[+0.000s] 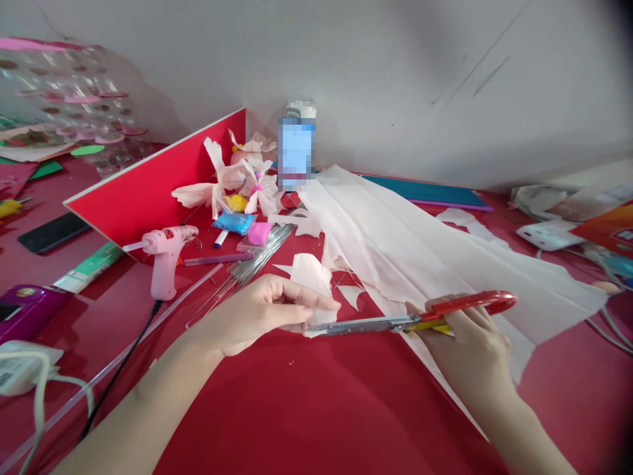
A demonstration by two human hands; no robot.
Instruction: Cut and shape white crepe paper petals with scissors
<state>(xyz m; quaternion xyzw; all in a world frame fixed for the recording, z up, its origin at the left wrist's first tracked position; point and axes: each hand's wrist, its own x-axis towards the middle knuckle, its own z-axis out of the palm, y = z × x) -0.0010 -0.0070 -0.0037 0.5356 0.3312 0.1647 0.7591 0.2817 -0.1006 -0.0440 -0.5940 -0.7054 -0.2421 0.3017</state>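
Between the thumb and fingers of my left hand (262, 310) is a small piece of white crepe paper (312, 274). My right hand (469, 346) grips a pair of scissors (366, 324) with red handles, its fingers through the loops. The blades point left, and their tips lie at the paper's lower edge beside my left fingertips. They look nearly closed. Behind my hands, a large folded sheet of white crepe paper (395, 231) spreads to the right. White paper scraps (350, 295) lie just past the blades.
A pink glue gun (165, 257) with a black cord stands at left, before a leaning red board (163, 185). Beyond are white paper flowers (222, 178), a bundle of metal wires (262, 254), clay packets (234, 223) and an upright phone (295, 153). A white adapter (548, 234) sits at right.
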